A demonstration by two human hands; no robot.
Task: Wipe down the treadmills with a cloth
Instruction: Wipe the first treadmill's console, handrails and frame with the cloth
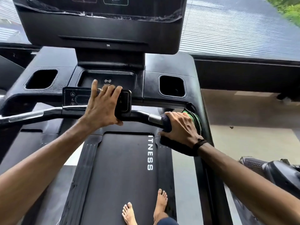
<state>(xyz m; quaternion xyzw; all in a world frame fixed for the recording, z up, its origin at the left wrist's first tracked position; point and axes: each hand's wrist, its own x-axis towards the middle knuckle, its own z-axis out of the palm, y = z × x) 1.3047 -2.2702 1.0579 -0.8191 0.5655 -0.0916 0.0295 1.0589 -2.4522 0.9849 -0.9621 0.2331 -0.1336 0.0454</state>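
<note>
A person stands barefoot on the treadmill [120, 168] belt, both feet [146, 207] near the bottom edge and right of centre, leaving the left of the belt bare. The left hand [101, 106] lies flat with fingers spread over the small control panel [78, 98] at the middle of the handlebar [32, 115], thumb hooked under the panel's lower right corner; it grips nothing else. The right hand [180, 127] is clamped around a dark cloth [167, 120] wrapped over the right end of the handlebar, where the bar meets the side frame. A loose fold of cloth hangs below the wrist. A green object [193, 117] shows just beyond the knuckles, mostly hidden, so what it is cannot be told. Open cup holders [172, 86] sit on either side of the console tray [113, 77]. The screen [100, 21] above is cut off by the top edge. At the right margin, a dark machine part [276, 172] is blurred and cropped.
</note>
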